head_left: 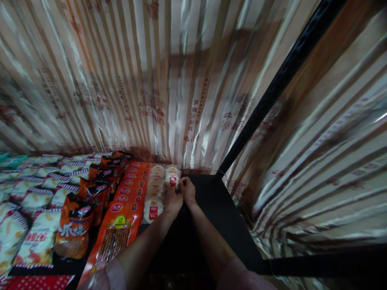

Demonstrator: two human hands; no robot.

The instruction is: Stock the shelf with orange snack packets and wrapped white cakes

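- Left hand (173,200) and right hand (187,189) are meeting at a round cake packet (172,177) at the far end of its row, both seemingly pinching it; exact grip unclear.
- Risk: nudging could be shoving neighbouring cake packets (154,207) against the orange snack packs (128,189).

Both hands meet at the far end of a dark shelf (217,217). Left hand (173,200) and right hand (187,190) touch each other, fingers closed on the nearest clear pack of round cakes (172,177); the grip itself is too small to make out. More cake packs (154,201) run in a row beside the left hand. Left of these: orange flat packets (127,201), dark-orange snack bags (75,229), white striped bags (33,201). Striped foil sheeting (151,80) hangs behind.
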